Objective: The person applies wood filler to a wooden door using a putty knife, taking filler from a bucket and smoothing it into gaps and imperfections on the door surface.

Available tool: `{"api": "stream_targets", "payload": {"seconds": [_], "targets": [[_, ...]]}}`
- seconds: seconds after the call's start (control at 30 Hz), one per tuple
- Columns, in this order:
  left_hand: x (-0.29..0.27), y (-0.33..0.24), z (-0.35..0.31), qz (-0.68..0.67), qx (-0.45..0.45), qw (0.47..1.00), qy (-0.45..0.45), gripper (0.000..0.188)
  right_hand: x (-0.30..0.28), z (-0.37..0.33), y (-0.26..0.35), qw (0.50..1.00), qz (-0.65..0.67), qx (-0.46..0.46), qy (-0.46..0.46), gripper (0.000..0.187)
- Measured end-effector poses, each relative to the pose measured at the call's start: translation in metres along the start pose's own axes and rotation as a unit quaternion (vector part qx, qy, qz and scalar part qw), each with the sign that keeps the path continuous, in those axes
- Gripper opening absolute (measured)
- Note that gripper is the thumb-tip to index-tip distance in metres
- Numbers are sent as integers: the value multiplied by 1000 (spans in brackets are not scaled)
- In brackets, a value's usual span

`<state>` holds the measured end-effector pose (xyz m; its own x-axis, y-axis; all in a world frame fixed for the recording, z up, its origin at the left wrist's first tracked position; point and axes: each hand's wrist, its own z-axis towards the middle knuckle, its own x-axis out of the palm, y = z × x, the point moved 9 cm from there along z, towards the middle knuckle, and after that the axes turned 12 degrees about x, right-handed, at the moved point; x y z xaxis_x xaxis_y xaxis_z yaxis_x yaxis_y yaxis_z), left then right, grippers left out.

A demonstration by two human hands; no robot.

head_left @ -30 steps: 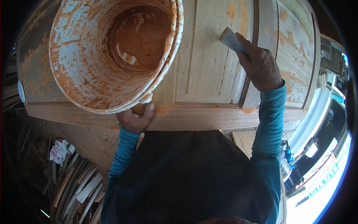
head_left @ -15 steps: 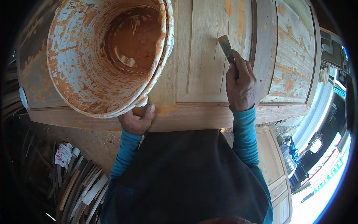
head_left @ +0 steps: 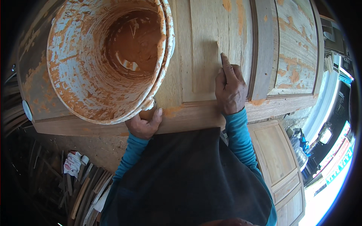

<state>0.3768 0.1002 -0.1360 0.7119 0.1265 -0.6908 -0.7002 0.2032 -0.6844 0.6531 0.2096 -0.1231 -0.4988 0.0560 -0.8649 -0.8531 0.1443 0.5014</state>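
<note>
Right hand (head_left: pixel 232 90), curled round a scraper (head_left: pixel 218 48) over the door (head_left: pixel 203 71), could gouge wood by tilting; the bucket (head_left: pixel 71 64) above the near edge could spill if the left hand (head_left: pixel 145 126) (hold hidden, can't tell) slips.

A wooden door (head_left: pixel 202 71) carries a bucket (head_left: pixel 81 73) and orange smears (head_left: pixel 295 77).

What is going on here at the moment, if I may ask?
A person's right hand holds a flat scraper, seen nearly edge-on, at a panel of a wooden door. The left hand is at the near side of a white bucket, its grip partly hidden. Orange-brown paste lies inside the bucket, and similarly coloured patches mark the door.
</note>
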Motion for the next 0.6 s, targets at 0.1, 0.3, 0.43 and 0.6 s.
{"api": "stream_targets", "payload": {"seconds": [0.1, 0.3, 0.43, 0.6], "targets": [[0, -1, 1, -11, -4, 1000, 2, 60, 3, 5, 5, 1000, 2, 22, 12, 45], [0, -2, 3, -22, 2, 1000, 8, 61, 11, 5, 12, 999, -1, 38, 11, 47], [0, -2, 3, -30, -4, 999, 19, 61, 16, 9, 16, 999, -11, 44, 2, 48], [1, -2, 4, -39, -3, 999, 18, 61, 15, 10, 14, 998, -16, 54, 19, 47]]}}
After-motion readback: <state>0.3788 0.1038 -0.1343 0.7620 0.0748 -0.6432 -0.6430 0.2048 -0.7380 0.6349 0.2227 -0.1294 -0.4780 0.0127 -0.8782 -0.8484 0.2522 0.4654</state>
